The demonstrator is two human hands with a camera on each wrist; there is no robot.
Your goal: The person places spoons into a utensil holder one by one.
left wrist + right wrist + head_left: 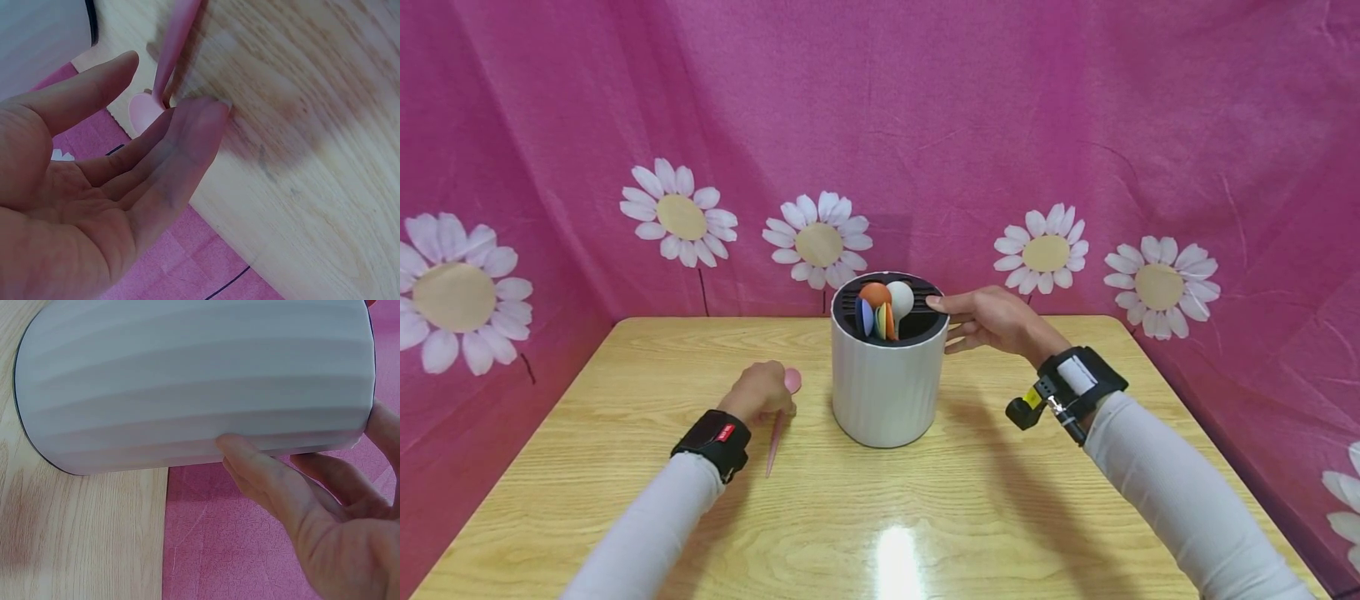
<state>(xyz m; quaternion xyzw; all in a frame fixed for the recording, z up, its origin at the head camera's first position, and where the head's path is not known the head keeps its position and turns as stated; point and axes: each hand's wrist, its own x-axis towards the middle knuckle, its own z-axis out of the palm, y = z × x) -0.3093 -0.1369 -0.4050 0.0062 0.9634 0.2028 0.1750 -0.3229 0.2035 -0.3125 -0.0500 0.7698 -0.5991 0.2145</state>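
A pink spoon (pixel 792 380) lies on the table, its handle pointing toward the near edge. My left hand (pixel 763 390) is over the spoon. In the left wrist view, thumb and fingers stand apart on either side of the spoon's handle (pixel 178 44), fingers nearly straight. A white ribbed utensil holder (pixel 886 392) with a black slotted top stands upright to the right. My right hand (pixel 992 321) holds its right side, thumb over the rim and fingers against the wall (pixel 212 394). Inside stand utensils with an orange head (pixel 876 294), a white head (pixel 900 297) and several coloured flat edges.
The light wooden table (pixel 685 533) ends at the back against a pink cloth (pixel 880 100) printed with white daisies. Bands with small devices (pixel 1078 383) sit on both wrists.
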